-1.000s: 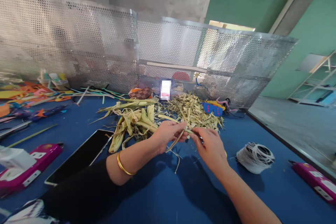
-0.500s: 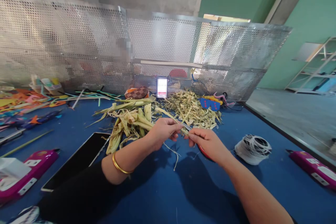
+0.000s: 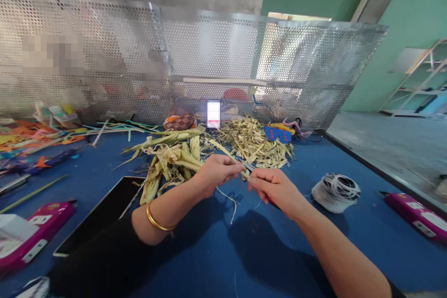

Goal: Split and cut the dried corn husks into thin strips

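Note:
A narrow pale strip of dried corn husk (image 3: 223,149) runs slantwise between my two hands over the middle of the table. My left hand (image 3: 216,172) pinches it between thumb and fingers. Close beside it on the right, my right hand (image 3: 272,186) is closed on the strip's near end with the fingertips. Scissors (image 3: 249,166) show by a bit of blade between the hands and a bit of red handle under my right hand; whether that hand also holds them I cannot tell. Behind my left hand lies a heap of long husk leaves (image 3: 174,158).
Cut husk pieces (image 3: 247,139) are piled farther back, near a lit phone (image 3: 213,114) standing upright. A spool of white string (image 3: 335,193) sits right. A dark tablet-like slab (image 3: 101,214) and magenta power strips (image 3: 45,230) lie on the blue table. A perforated metal screen (image 3: 216,46) borders the back.
My right hand has shifted slightly, and less red handle shows beneath it. My left hand keeps its pinch on the strip. The whole view has moved a little.

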